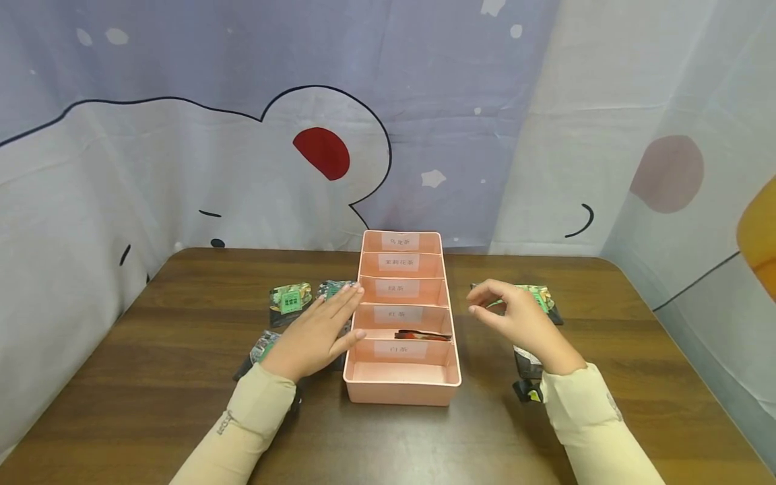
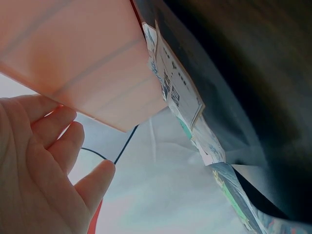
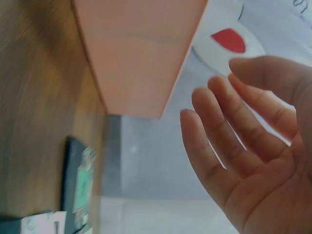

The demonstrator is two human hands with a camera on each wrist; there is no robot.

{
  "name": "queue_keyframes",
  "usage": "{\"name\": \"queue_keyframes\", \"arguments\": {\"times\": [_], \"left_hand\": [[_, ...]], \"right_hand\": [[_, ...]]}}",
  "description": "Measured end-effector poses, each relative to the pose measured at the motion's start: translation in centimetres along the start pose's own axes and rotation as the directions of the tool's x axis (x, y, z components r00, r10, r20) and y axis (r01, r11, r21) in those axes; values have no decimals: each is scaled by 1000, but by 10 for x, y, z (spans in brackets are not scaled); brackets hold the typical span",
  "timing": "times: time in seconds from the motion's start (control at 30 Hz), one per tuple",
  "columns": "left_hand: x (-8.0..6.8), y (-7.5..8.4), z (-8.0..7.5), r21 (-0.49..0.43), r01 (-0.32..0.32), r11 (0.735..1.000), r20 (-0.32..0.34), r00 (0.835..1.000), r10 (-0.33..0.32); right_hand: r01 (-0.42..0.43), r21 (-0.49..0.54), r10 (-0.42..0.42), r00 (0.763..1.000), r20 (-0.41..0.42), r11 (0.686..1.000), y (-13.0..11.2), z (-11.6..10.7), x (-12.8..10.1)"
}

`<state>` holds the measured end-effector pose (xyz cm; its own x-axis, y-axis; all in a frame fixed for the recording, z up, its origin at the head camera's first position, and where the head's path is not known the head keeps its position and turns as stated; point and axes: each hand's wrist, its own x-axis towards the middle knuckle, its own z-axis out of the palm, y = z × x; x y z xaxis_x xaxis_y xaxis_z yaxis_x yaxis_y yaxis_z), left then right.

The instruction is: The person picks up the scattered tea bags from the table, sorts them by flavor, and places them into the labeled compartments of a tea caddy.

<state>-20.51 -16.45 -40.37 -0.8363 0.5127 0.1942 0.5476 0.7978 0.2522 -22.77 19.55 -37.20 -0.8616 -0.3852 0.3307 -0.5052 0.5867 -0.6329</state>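
Note:
A pink tray (image 1: 402, 392) with several labelled compartments stands mid-table. A dark red packet (image 1: 422, 335) lies in its second compartment from the front. My left hand (image 1: 320, 331) lies flat with straight fingers against the tray's left wall, over tea packets (image 1: 290, 300). In the left wrist view the tray wall (image 2: 83, 63) is beside my fingers (image 2: 58, 141), with packets (image 2: 175, 92) alongside. My right hand (image 1: 515, 315) hovers right of the tray, fingers loosely curled, holding nothing. The right wrist view shows the empty palm (image 3: 243, 146) near the tray (image 3: 136, 53).
More packets lie on the brown table (image 1: 151, 404): a green one (image 1: 541, 296) and dark ones (image 1: 526, 367) to the right, another (image 1: 264, 346) at the left. A printed cloth backdrop (image 1: 242, 135) hangs round the far and side edges.

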Motion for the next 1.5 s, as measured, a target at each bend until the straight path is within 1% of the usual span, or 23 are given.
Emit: {"name": "queue_keyframes", "arguments": {"times": [0.1,0.2,0.37,0.5,0.6,0.73,0.93,1.07,1.2,1.33,1.5], "left_hand": [[0,0,0,-2,2,1000,-2,1000,-2],[-1,0,-1,-1,1,1000,-4,1000,-1],[0,-1,0,-2,-2,1000,-6,1000,2],[0,-1,1,-6,-3,1000,-5,1000,3],[0,-1,1,-6,-6,1000,-9,1000,5],[0,-1,2,-1,-6,1000,-9,1000,6],[-1,0,1,-3,-1,1000,-8,1000,1],[-1,0,1,0,-3,1000,-10,1000,3],[-1,0,0,0,1,1000,-11,1000,-1],[-1,0,1,-3,3,1000,-11,1000,-3],[0,0,2,-4,2,1000,-10,1000,-2]], "right_hand": [[-66,11,66,997,-49,998,11,-1,2],[-133,2,132,985,-110,991,19,-3,3],[-238,-10,231,950,-208,971,29,-7,1],[-313,16,308,923,-232,949,36,-10,-1],[-359,36,358,911,-206,933,40,-11,-2],[-407,38,408,900,-153,913,46,-12,-2],[-452,11,450,885,-117,892,56,-10,0],[-476,-20,473,878,-76,879,56,-9,2],[-478,-56,478,878,-10,877,56,-6,4],[-469,-85,473,881,29,879,59,-4,4],[-437,-97,442,896,38,894,59,0,4]]}}
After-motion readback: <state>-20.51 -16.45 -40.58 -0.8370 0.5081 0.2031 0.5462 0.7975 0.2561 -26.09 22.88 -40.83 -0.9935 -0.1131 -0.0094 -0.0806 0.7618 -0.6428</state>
